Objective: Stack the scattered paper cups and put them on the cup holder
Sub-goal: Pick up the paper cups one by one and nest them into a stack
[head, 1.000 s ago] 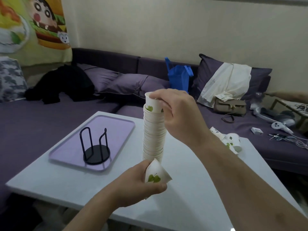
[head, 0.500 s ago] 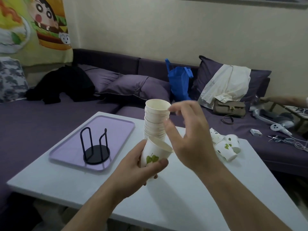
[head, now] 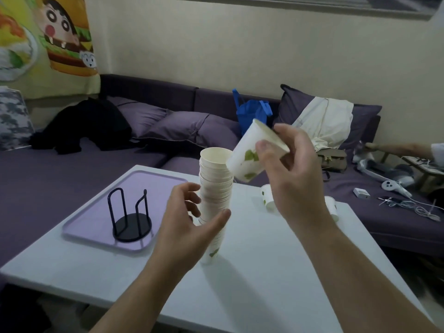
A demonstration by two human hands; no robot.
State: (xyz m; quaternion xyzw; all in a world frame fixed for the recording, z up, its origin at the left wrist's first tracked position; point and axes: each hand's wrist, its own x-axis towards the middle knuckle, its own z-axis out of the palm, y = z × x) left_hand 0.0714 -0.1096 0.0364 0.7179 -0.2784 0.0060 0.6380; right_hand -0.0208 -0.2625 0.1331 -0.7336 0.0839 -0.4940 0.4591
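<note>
We see a tall stack of paper cups [head: 215, 188] standing on the white tabletop [head: 264, 272], with the left hand [head: 189, 224] curled around its middle, thumb on the near side. The right hand [head: 292, 169] holds 1 single cup [head: 249, 157] tilted just beside the stack's open top, fingers pinching its rim. The black cup holder [head: 131, 218] stands empty on a lilac tray [head: 149, 181] at left. 2 loose cups [head: 269, 197] lie behind the right wrist.
</note>
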